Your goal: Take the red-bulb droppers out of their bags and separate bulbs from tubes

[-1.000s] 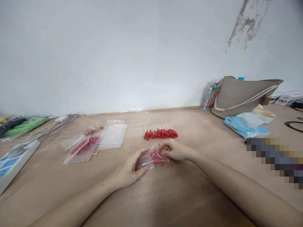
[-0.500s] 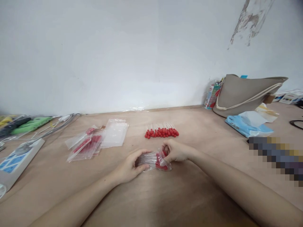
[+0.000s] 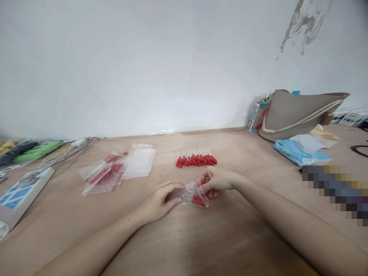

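Note:
A clear plastic bag [image 3: 186, 193] lies on the table between my hands, with several red-tipped sticks [image 3: 198, 200] inside, their red ends toward the right. My left hand [image 3: 158, 201] curves around the bag's left end, thumb and fingers on its two sides. At the bag's right end, my right hand [image 3: 217, 182] pinches the plastic edge beside the red tips; its fingertips are partly hidden. Just beyond my hands, a row of more red-tipped sticks [image 3: 197, 160] lies with the red ends toward me.
Flat clear zip bags [image 3: 139, 161] lie to the left, beside filled bags with red contents [image 3: 106, 174]. A power strip [image 3: 21, 193] with a grey cable is at far left. On the right are a grey handbag [image 3: 299, 115], a spray can [image 3: 256, 115] and a blue tissue pack [image 3: 300, 151].
My right hand has shifted slightly right, its lower fingers now curled beneath the bag's end. The bag's right end has moved a little right with it. My left hand stays nearly still.

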`<state>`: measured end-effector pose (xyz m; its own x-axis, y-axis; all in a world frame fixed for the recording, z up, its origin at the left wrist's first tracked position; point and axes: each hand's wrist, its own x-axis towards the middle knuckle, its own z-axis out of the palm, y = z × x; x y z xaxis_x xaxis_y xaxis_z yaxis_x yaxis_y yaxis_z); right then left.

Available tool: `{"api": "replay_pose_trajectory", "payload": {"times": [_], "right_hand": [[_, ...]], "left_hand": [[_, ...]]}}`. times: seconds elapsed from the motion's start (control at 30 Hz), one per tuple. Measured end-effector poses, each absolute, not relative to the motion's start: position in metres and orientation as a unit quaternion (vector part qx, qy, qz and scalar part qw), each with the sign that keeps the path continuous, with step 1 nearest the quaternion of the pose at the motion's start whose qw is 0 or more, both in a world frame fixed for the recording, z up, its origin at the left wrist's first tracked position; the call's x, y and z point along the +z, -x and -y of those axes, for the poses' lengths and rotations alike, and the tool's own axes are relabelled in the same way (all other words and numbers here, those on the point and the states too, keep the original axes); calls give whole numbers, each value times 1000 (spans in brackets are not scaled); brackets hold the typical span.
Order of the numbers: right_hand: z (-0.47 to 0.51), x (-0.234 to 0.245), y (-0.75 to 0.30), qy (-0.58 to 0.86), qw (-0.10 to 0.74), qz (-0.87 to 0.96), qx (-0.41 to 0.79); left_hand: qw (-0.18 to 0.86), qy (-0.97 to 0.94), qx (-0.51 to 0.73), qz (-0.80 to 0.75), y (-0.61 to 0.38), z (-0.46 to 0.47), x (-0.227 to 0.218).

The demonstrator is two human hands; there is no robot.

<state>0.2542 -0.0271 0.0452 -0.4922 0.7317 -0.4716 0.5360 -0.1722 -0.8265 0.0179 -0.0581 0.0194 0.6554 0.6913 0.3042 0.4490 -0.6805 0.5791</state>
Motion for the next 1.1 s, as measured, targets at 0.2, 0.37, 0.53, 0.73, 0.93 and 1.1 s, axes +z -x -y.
{"api": "replay_pose_trajectory", "payload": {"times": [0.2,0.37,0.53,0.73,0.93,1.1], "right_hand": [[20,44,-281,498,154,536,664],[28,27,-290,437,254,478,718],[34,37,-310,444,300,515,669],[31,84,-386,536,340,589,500],[1,57,-384,578,450,679,60],[-22,12,-351,539,267,786,-143]], "left_hand": [[231,-878,261,-327,-17,57,17],[241,-875,256,-332,-18,57,18],[235,-876,264,-330,-17,58,18],[246,-874,256,-331,-17,59,19],[253,-874,251,-330,-18,58,21],[250,-875,253,-329,-18,58,20]]}}
